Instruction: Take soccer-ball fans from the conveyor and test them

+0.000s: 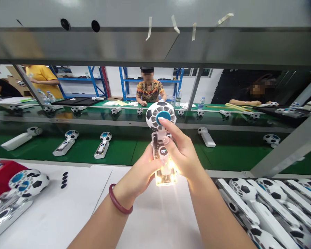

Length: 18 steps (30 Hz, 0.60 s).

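Clear plastic handheld fan body [167, 176], held above the white work surface [67, 193], is light and likely brittle; grip it there, as the left hand [136, 174] and right hand [181, 150] do, both curled closed on it, clear of the football-patterned head [155, 114].

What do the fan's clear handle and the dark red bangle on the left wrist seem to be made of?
The fan's clear handle looks like glossy transparent plastic, since the light inside shines straight through it. The dark red bangle looks smooth and polished, perhaps resin or stone; the sheen alone cannot settle which.
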### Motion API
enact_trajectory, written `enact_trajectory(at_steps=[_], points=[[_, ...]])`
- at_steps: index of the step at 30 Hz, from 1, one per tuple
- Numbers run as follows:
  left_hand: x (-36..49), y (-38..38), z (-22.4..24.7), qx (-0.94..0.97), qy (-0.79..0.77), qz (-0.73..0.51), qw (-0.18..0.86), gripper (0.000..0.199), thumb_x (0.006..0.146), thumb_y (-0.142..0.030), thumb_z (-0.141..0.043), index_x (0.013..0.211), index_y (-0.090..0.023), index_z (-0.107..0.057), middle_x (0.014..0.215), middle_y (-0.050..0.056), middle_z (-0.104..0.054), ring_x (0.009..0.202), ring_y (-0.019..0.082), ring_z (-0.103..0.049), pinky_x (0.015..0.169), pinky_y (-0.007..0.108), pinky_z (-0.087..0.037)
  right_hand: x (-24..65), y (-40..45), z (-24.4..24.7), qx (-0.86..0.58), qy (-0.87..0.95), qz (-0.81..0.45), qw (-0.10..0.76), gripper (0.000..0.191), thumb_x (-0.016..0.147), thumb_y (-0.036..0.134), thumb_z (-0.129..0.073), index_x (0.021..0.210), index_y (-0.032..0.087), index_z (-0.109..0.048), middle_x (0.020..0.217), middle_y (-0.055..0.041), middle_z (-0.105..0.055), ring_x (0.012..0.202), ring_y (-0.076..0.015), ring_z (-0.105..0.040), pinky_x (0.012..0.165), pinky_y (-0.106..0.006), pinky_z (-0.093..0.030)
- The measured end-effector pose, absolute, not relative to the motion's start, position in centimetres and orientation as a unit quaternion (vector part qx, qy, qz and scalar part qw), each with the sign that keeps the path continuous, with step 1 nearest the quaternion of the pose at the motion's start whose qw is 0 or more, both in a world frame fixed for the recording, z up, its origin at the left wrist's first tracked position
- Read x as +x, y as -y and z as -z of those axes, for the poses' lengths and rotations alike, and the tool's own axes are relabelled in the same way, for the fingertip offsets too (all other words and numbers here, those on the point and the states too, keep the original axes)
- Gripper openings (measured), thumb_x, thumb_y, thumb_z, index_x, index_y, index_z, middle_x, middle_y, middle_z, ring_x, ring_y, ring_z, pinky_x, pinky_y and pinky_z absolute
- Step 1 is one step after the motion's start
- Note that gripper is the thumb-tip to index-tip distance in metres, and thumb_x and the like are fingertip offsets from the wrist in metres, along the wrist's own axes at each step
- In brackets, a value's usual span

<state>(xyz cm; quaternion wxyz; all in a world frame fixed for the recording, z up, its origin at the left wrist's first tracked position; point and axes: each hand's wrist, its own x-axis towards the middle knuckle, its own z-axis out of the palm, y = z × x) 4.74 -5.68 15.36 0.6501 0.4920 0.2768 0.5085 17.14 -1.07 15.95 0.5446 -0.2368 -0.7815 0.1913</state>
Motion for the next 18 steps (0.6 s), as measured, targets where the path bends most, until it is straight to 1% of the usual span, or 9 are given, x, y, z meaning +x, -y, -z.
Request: enact_trajectory(at_steps=[3,7,9,14,18], points=[[4.69,5.76,-15.31,0.499,-0.279,-0.505,0.647,0.055,0.074,-0.02,-0.059,0.125,-0.024,-0.04,0.107,0.005,-0.056,0.093,0.021,-0.056,0.075,0.031,-0.047,17.11,1.16,-15.99,-0.231,0.787,-0.173,0.546,0.037,0.09,0.036,-0.042,0.127,0.03,-0.048,0.122,-0.0022,-0.053,0.114,-0.0221,-0.049,0.096,-0.037,-0.043],[4.6,5.84,-15.18,0.516,-0.262,-0.507,0.639,0.052,0.077,-0.018,-0.055,0.125,-0.024,-0.037,0.111,0.006,-0.054,0.095,0.021,-0.055,0.075,0.03,-0.046,17.06,1.3,-16.04,-0.219,0.788,-0.168,0.55,0.037,0.091,0.035,-0.041,0.127,0.031,-0.047,0.125,-0.0013,-0.051,0.114,-0.0213,-0.049,0.095,-0.036,-0.043],[4.56,5.87,-15.16,0.518,-0.258,-0.506,0.64,0.052,0.076,-0.017,-0.054,0.125,-0.023,-0.037,0.112,0.006,-0.054,0.097,0.021,-0.054,0.076,0.031,-0.046,17.04,1.41,-16.09,-0.216,0.789,-0.167,0.55,0.037,0.091,0.035,-0.041,0.127,0.031,-0.046,0.126,-0.0012,-0.051,0.115,-0.0213,-0.048,0.096,-0.035,-0.042],[4.36,6.03,-15.26,0.526,-0.261,-0.49,0.644,0.061,0.069,-0.018,-0.061,0.124,-0.021,-0.035,0.11,0.006,-0.055,0.1,0.023,-0.053,0.079,0.032,-0.044,16.98,1.5,-16.07,-0.202,0.785,-0.183,0.556,0.037,0.091,0.035,-0.041,0.127,0.031,-0.046,0.127,-0.0011,-0.05,0.116,-0.021,-0.048,0.097,-0.036,-0.041],[4.18,6.19,-15.44,0.535,-0.276,-0.485,0.635,0.056,0.07,-0.017,-0.058,0.122,-0.023,-0.037,0.106,0.005,-0.055,0.097,0.022,-0.054,0.08,0.033,-0.044,16.93,1.44,-15.96,-0.196,0.779,-0.194,0.562,0.037,0.091,0.034,-0.042,0.128,0.033,-0.045,0.128,0.0,-0.05,0.119,-0.0202,-0.046,0.098,-0.034,-0.04]])
